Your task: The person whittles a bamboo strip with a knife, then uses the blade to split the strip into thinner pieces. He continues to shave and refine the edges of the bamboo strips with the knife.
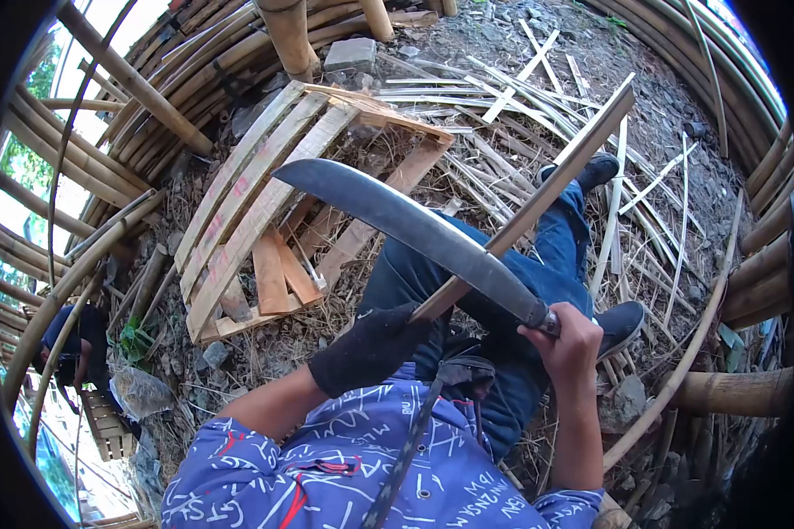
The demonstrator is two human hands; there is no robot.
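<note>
My left hand (pixel 372 346), in a black glove, is closed round the near end of a long split bamboo strip (pixel 563 181). The strip slants up and away to the right over my legs. My bare right hand (pixel 566 342) grips the handle of a machete (pixel 406 225). Its broad blade points to the upper left and crosses over the strip, overlapping it near the blade's middle. Below both lie my legs in blue jeans (pixel 512 348), bent and spread on the ground.
A wooden pallet (pixel 278 198) lies just beyond my left hand. Many thin bamboo strips (pixel 525 93) are scattered ahead on the ground. Bamboo poles (pixel 732 394) lie at right, and more are stacked along the left and back. Another person (pixel 72 344) bends down at far left.
</note>
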